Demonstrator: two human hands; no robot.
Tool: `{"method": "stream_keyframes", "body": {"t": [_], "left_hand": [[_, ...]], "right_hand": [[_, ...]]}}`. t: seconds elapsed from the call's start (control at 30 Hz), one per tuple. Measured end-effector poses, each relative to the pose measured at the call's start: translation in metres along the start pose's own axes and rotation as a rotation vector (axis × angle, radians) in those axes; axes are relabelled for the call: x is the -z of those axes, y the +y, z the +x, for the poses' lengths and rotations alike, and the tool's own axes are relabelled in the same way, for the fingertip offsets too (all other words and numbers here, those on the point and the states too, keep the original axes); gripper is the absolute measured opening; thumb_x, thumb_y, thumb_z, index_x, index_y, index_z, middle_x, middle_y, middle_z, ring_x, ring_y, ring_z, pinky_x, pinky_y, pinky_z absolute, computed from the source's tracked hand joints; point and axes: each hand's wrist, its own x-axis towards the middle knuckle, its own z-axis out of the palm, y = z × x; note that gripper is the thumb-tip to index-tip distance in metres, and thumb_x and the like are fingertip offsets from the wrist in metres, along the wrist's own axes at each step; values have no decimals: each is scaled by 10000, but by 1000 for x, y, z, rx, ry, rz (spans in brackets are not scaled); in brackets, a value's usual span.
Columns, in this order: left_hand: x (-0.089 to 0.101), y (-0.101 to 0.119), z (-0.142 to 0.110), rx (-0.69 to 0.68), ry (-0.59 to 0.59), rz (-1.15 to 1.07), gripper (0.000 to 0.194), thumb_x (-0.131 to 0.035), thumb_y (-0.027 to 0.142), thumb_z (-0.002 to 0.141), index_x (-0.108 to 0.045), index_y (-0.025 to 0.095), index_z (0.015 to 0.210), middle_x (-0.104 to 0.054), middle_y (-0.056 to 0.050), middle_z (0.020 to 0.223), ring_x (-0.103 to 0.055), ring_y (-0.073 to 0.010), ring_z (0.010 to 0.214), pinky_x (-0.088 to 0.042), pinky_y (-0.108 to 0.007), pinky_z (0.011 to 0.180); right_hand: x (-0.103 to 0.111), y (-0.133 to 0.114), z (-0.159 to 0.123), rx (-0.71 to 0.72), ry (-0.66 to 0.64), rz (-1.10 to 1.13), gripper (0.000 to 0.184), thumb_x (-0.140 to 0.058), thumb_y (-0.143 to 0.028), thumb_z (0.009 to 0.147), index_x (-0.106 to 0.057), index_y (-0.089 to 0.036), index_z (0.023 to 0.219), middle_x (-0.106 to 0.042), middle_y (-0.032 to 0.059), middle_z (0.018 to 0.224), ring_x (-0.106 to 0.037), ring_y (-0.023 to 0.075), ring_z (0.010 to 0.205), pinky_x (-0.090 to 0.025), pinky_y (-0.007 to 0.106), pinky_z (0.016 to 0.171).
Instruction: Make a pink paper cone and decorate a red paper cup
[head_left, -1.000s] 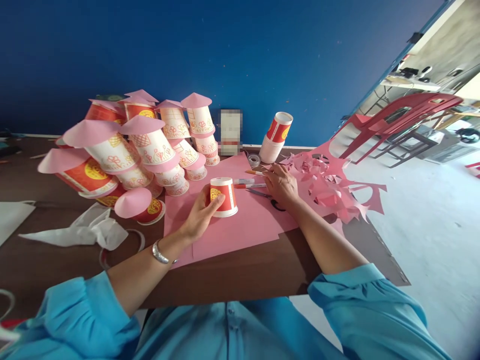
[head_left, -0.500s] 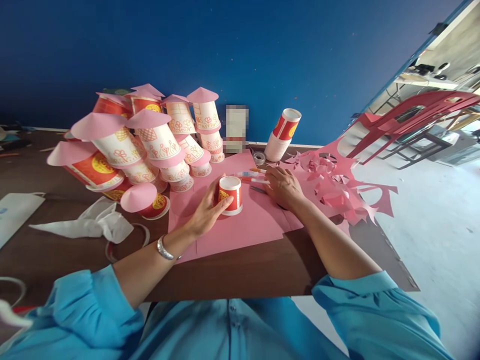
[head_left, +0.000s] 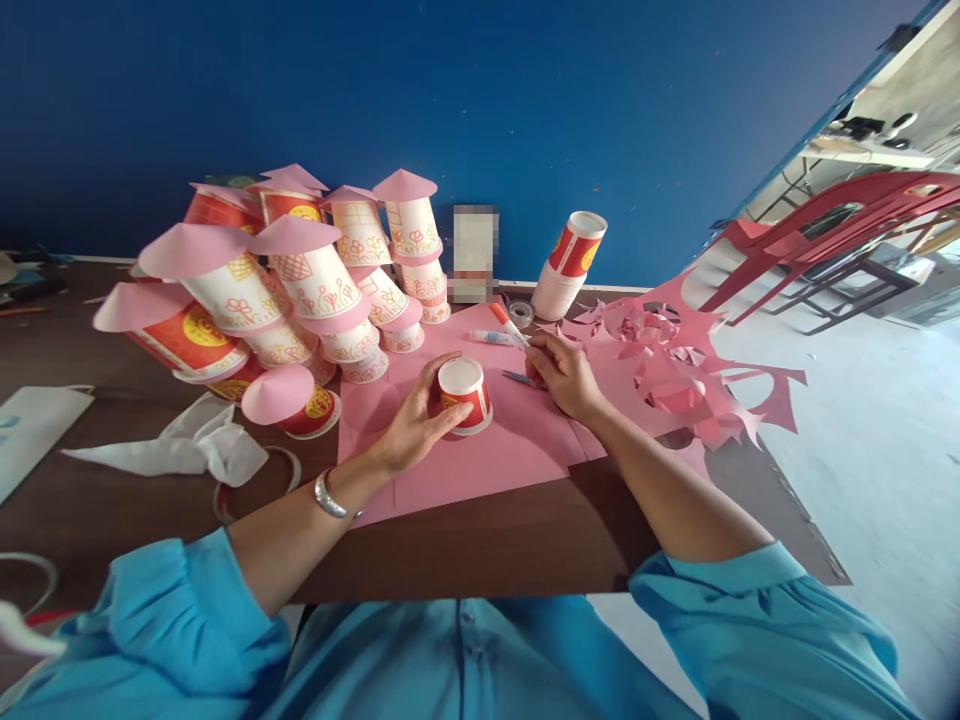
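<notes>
My left hand (head_left: 420,420) is wrapped round the side of a red paper cup (head_left: 466,408) with yellow print. The cup stands upside down, its wide rim low over the pink paper sheets (head_left: 450,475). Between the thumb and fingers of my right hand (head_left: 566,375) is a white marker (head_left: 514,328) with an orange end, tilted up and away from me. Another marker (head_left: 489,337), white and blue, lies on the paper just left of it. Under my right hand, the tips of what look like scissors (head_left: 516,378) stick out; the rest is hidden.
Stacked paper-cup towers (head_left: 315,270) with pink cone roofs crowd the left. A roll of tape (head_left: 520,312) and a stack of cups (head_left: 570,265) stand near the blue wall. Cut pink scraps (head_left: 675,370) spread to the right. A crumpled white tissue (head_left: 202,445) lies at left.
My right hand was flat over the markers; it has closed on one and raised its orange end off the paper. The left hand has kept the cup, shifted slightly right.
</notes>
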Motion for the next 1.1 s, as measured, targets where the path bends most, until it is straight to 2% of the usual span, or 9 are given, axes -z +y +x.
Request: {"method": "stream_keyframes", "body": {"t": [0.17,0.27,0.33,0.47,0.6,0.67,0.73,0.9,1.1], "left_hand": [[0,1,-1,-1,-12,6,739,-804,531,949,-549,249,1582,-673,-160,1539,-657,-360,1432,-543,-574,1243],[1,1,-2,-16,-22,-36,769,-813,518,958,-504,258,1612,-613,-181,1630,-617,-359,1505,-521,-572,1272],[2,1,-2,-44,-24,-60,804,-832,530,953,-477,271,1626,-563,-187,1693,-554,-357,1582,-482,-573,1312],[4,2,-2,-124,15,-43,841,-839,606,940,-487,279,1630,-568,-179,1693,-501,-350,1634,-383,-589,1387],[1,4,-2,-241,98,32,650,-787,567,1002,-602,285,1557,-681,-156,1557,-642,-309,1488,-506,-535,1291],[0,8,-2,-294,137,131,416,-749,505,1045,-732,269,1387,-779,-125,1365,-730,-274,1309,-587,-483,1170],[1,14,-2,-332,160,224,289,-701,484,1079,-806,252,1215,-822,-97,1177,-758,-250,1144,-626,-443,1052],[5,24,-1,-433,221,368,297,-680,504,1088,-841,257,1130,-827,-69,1056,-747,-240,1023,-630,-433,971],[5,27,2,-507,201,451,274,-651,465,1107,-826,254,1101,-820,-64,1031,-737,-238,990,-609,-453,987]], "right_hand": [[-3,0,4,-26,-15,160,583,-660,-778,1010,-624,-234,807,-593,-39,645,-493,108,508,-390,264,515],[-3,-2,5,-48,59,273,534,-773,-761,944,-693,-233,923,-528,-80,592,-421,99,482,-334,254,480],[-3,-7,5,-63,82,387,517,-843,-726,904,-721,-235,1011,-532,-92,583,-441,100,482,-348,250,481],[-6,-22,-1,-56,-13,562,442,-925,-621,873,-765,-231,1006,-603,-71,638,-504,95,499,-420,261,504],[-13,-34,-9,-67,-157,632,388,-950,-565,866,-812,-212,945,-634,-52,625,-531,92,492,-432,259,493],[-15,-38,-12,-84,-197,661,379,-963,-549,856,-826,-204,934,-633,-51,609,-538,93,492,-440,257,488],[-16,-42,-13,-108,-223,707,372,-984,-530,834,-835,-204,932,-642,-51,620,-548,98,501,-467,261,492],[-17,-48,-13,-160,-200,822,376,-1001,-543,809,-864,-212,923,-665,-37,651,-550,102,527,-494,264,485],[-25,-53,-17,-146,-100,799,432,-949,-644,839,-841,-226,851,-605,-37,628,-509,107,531,-461,258,457]]}}
